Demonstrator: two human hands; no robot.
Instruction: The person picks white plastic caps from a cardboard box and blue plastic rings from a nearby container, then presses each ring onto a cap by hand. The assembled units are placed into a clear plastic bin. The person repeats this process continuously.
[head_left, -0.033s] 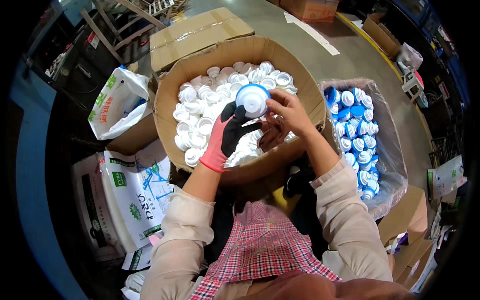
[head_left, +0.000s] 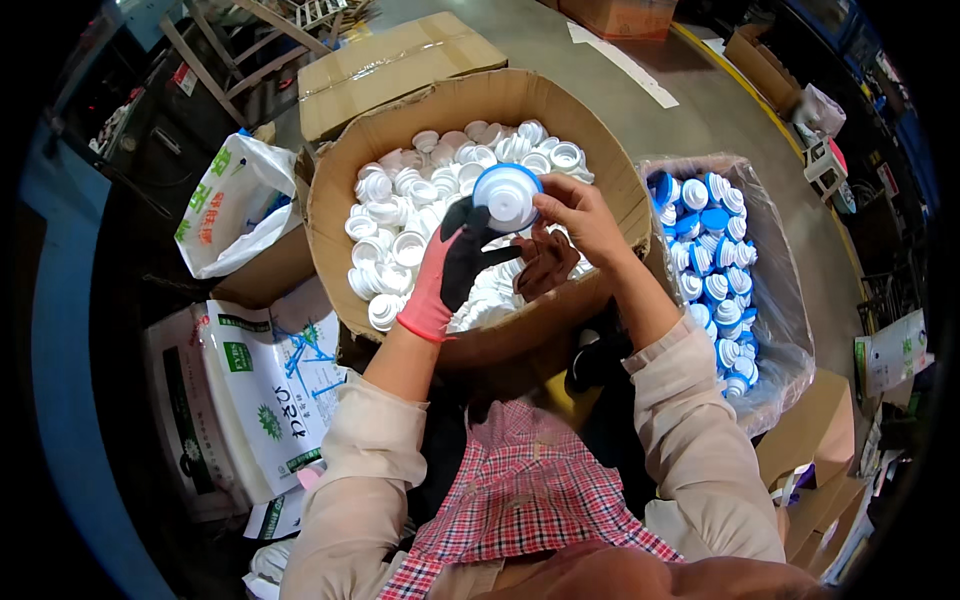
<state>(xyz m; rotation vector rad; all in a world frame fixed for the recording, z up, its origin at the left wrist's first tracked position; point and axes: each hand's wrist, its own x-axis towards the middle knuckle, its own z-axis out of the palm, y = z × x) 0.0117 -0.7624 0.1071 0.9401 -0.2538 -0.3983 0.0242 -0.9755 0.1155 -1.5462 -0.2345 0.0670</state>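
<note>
Between both hands, above a big cardboard box, is a round plastic cap [head_left: 508, 199] with white stepped rings and a blue rim. My left hand [head_left: 455, 258], in a pink glove with black fingers, grips its left edge. My bare right hand [head_left: 578, 225] pinches the right edge between thumb and forefinger; its other fingers curl in shadow below. Under my hands the cardboard box [head_left: 345, 165] holds a heap of white ringed plastic pieces [head_left: 408, 248]. To the right stands a bin lined with clear plastic [head_left: 785, 315], filled with blue-and-white caps [head_left: 716, 288] of similar look.
A closed carton [head_left: 400, 72] stands behind the box. A white plastic bag [head_left: 236, 215] hangs at the left, above printed white sacks [head_left: 265, 385]. Cardboard flaps [head_left: 815, 430] rise at the lower right. A wooden frame [head_left: 235, 55] leans at the far left.
</note>
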